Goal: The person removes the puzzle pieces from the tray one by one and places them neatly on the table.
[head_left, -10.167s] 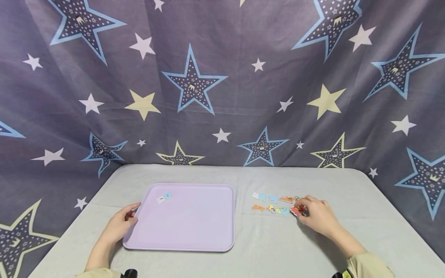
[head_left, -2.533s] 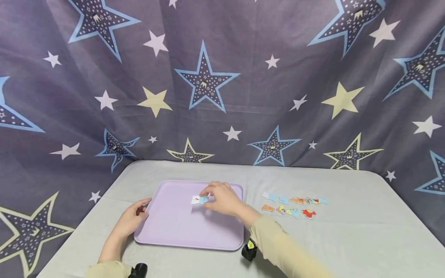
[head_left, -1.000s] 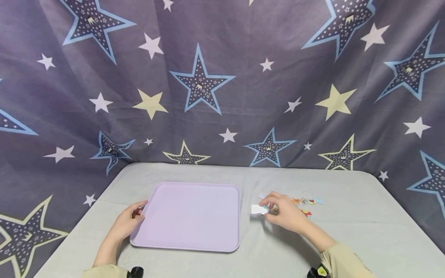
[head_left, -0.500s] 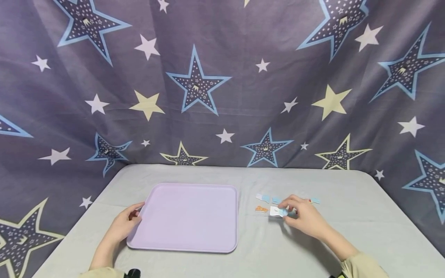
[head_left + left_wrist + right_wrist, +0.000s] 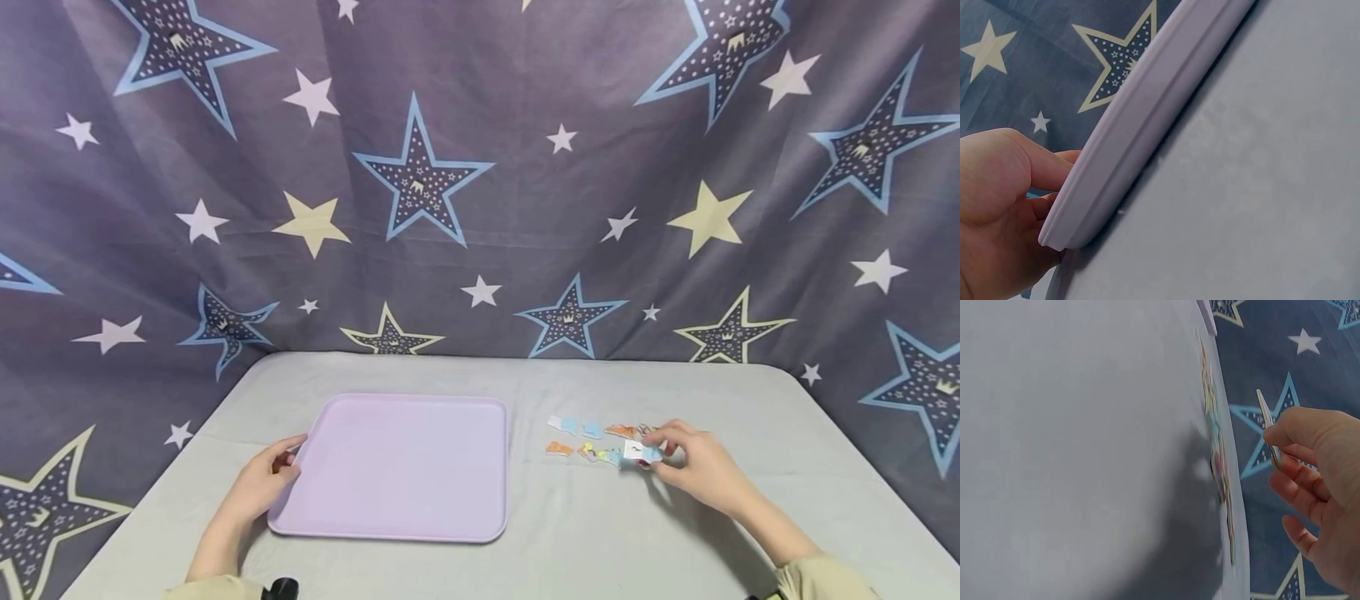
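My right hand (image 5: 701, 467) pinches a flat white and light-blue puzzle piece (image 5: 636, 451) with a small dark mark on its white part. In the right wrist view this puzzle piece (image 5: 1265, 412) shows edge-on between thumb and fingertips, above the table. Beneath and around it lie the other puzzle pieces; a red one is mostly covered. My left hand (image 5: 255, 483) holds the left rim of the lilac tray (image 5: 397, 467). The left wrist view has the left hand (image 5: 1004, 200) at the tray's corner, the thumb against its rim (image 5: 1122, 119); some fingers are hidden.
Two rows of small pieces lie right of the tray: a white and blue one (image 5: 562, 425), a blue one (image 5: 592, 431), orange ones (image 5: 558, 448) (image 5: 621, 431) and a yellow and blue one (image 5: 611, 456). A star-patterned curtain (image 5: 480, 208) hangs behind the grey-covered table (image 5: 570, 517).
The white and blue piece lay on the tray earlier. My right hand picked it up and carried it right, over the rows of pieces. My left hand stays at the tray's rim.
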`<state>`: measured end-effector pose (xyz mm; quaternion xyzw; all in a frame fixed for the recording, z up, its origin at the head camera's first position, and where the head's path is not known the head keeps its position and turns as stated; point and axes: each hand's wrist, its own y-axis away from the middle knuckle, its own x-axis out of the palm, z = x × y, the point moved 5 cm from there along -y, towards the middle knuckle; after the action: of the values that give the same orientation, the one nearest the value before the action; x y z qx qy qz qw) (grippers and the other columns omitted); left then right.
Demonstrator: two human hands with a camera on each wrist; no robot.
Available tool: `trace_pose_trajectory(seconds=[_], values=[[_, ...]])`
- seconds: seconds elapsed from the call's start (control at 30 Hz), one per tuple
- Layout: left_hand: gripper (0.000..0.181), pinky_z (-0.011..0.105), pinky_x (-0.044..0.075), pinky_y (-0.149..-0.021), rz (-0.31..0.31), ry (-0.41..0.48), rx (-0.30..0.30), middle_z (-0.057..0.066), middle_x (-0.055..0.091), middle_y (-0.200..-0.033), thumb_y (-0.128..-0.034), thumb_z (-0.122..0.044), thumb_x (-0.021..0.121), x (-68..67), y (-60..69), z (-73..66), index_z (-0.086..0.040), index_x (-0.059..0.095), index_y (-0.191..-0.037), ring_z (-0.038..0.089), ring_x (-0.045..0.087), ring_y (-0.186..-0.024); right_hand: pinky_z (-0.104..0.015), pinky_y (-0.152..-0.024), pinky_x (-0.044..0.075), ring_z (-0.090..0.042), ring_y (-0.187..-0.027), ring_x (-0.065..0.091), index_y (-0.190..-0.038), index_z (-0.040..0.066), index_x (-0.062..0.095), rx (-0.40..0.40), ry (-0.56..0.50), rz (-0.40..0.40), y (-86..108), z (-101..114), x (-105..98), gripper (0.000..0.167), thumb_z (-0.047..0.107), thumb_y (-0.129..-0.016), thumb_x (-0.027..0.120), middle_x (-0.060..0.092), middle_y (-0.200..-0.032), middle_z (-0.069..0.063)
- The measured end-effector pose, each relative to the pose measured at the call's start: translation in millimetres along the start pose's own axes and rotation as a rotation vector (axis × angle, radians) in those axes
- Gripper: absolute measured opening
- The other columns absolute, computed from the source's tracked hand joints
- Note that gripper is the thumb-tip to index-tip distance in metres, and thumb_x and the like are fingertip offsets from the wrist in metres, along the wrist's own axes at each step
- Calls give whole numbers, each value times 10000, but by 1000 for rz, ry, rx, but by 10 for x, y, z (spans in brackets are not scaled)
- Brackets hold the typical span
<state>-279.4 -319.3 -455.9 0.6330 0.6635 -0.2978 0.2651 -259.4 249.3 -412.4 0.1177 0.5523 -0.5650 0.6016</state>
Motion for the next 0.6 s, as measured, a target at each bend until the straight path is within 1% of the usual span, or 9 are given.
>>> trace_pose_trajectory(seconds=[0.17,0.33,0.47,0.6], values=[[434,218,366,-628,-3,-6,5,77,504,-900,-845,-10,506,-4,-2,6,40,466,-1274,92,425,-739,-203,-544,358,-51,-663,507,-912,140,672,31,39,-8,71,-137,-65,319,45,-617,746,615,-887,46],[437,215,370,-631,-5,7,7,79,501,-902,-842,-7,504,6,-6,11,42,464,-1274,88,427,-741,-221,-564,375,-41,-670,506,-904,139,674,63,80,6,137,-263,-115,304,53,-620,740,601,-861,66],[442,215,376,-633,-3,7,8,86,499,-912,-840,-2,502,7,-2,8,47,457,-1277,98,434,-753,-238,-580,387,-47,-681,506,-897,144,675,110,106,16,180,-368,-144,298,63,-618,739,601,-865,64],[443,214,379,-633,-1,9,11,90,495,-914,-841,5,499,5,-1,4,54,450,-1278,108,436,-761,-266,-602,399,-73,-702,507,-901,150,675,173,122,47,217,-466,-149,283,85,-632,735,596,-870,55]])
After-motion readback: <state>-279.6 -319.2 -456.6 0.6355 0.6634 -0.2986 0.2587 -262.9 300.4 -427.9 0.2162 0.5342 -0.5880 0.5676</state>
